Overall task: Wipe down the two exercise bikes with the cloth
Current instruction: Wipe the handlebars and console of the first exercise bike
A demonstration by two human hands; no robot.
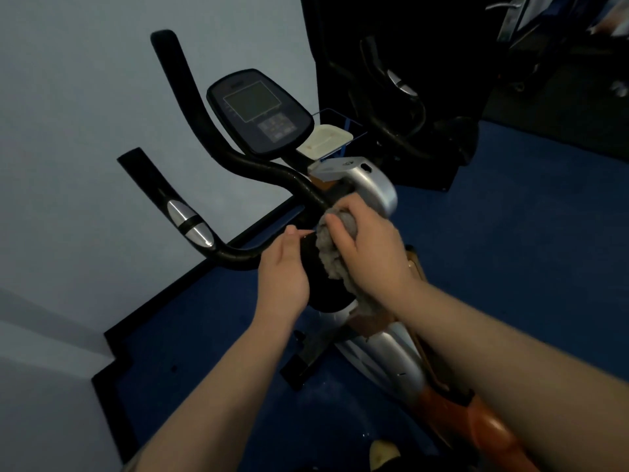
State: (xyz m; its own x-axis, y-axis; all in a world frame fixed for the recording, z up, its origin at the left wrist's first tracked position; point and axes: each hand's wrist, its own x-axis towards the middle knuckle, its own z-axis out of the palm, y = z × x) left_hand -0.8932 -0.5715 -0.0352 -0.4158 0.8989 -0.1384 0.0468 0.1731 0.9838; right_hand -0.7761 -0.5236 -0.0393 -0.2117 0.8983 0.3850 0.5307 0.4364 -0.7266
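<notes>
- One grey cloth (335, 247) lies bunched on the near exercise bike (381, 356), where the handlebar (272, 172) meets its stem.
- Right hand (371, 250): fingers curled, pressing the cloth.
- Left hand (284, 267): fingers together, gripping the stem.
- Blue floor (510, 233), pale wall (68, 131).
</notes>
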